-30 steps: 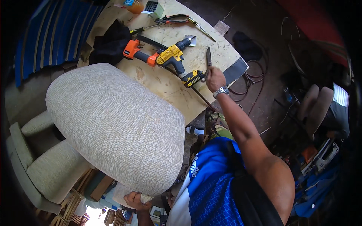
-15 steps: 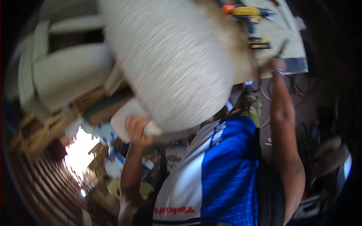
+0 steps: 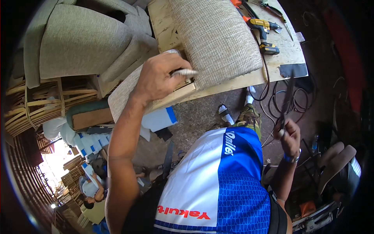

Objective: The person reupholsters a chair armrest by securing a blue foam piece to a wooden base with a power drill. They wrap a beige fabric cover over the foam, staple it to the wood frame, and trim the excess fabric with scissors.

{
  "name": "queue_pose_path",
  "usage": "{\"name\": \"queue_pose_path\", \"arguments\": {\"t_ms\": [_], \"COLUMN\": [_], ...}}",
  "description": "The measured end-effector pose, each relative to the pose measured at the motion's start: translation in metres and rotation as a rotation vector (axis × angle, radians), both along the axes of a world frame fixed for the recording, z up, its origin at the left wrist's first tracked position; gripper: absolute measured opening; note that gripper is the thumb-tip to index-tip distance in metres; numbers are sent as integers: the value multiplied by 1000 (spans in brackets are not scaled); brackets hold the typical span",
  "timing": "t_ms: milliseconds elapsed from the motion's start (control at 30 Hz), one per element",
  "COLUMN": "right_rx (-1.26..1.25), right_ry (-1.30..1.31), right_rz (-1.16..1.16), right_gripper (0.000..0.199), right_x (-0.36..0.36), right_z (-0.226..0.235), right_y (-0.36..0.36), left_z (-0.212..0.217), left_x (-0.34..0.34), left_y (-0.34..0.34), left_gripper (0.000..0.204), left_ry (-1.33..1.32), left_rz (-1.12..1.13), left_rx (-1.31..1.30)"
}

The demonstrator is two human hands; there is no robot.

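A padded piece covered in beige woven fabric (image 3: 220, 41) lies across the worktable. My left hand (image 3: 161, 76) is closed at its near end, pinching a pale folded fabric flap (image 3: 185, 73) beside a bare wooden edge (image 3: 175, 96). Another fabric-covered part (image 3: 124, 91) of the upholstery shows beyond my left wrist. Off the table's right corner, my right hand (image 3: 289, 137) is closed around a long dark-bladed tool (image 3: 287, 99), pointing up and away from me. Motion smears the blade, so whether it is a knife or scissors is unclear.
On the table (image 3: 233, 81) lie a yellow-and-black cordless drill (image 3: 263, 33) and pliers (image 3: 272, 9). A dark hose (image 3: 274, 101) coils on the floor at right. Grey upholstered seating (image 3: 82, 43) and wooden frames (image 3: 50, 93) stand left. Another person (image 3: 91, 186) is farther off, lower left.
The padded piece, earlier blurred and tilted large before me, now rests on the table. My left hand has moved up and right along its end; my right hand has drawn back from the table corner.
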State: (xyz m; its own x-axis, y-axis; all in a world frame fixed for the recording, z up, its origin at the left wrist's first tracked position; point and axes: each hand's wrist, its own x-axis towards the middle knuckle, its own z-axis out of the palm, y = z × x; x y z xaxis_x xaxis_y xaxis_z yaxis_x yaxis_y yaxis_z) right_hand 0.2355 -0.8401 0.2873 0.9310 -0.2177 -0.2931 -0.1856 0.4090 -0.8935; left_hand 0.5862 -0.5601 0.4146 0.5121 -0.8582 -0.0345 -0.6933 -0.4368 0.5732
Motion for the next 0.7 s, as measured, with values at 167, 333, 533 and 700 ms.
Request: {"name": "queue_pose_path", "arguments": {"t_ms": [167, 333, 533, 700], "right_rx": [287, 157, -1350, -764], "right_ry": [-33, -95, -261, -16], "right_rz": [278, 550, 486, 749], "right_gripper": [32, 28, 22, 24], "right_x": [19, 52, 93, 114], "right_z": [63, 84, 143, 195], "right_y": [42, 44, 20, 0], "left_z": [8, -8, -9, -10], "left_x": [4, 5, 20, 35], "left_y": [-7, 12, 15, 26], "left_gripper": [16, 19, 22, 17], "left_ry": [148, 212, 262, -145], "left_rz": [178, 162, 112, -301], "left_rx": [109, -66, -17, -141]}}
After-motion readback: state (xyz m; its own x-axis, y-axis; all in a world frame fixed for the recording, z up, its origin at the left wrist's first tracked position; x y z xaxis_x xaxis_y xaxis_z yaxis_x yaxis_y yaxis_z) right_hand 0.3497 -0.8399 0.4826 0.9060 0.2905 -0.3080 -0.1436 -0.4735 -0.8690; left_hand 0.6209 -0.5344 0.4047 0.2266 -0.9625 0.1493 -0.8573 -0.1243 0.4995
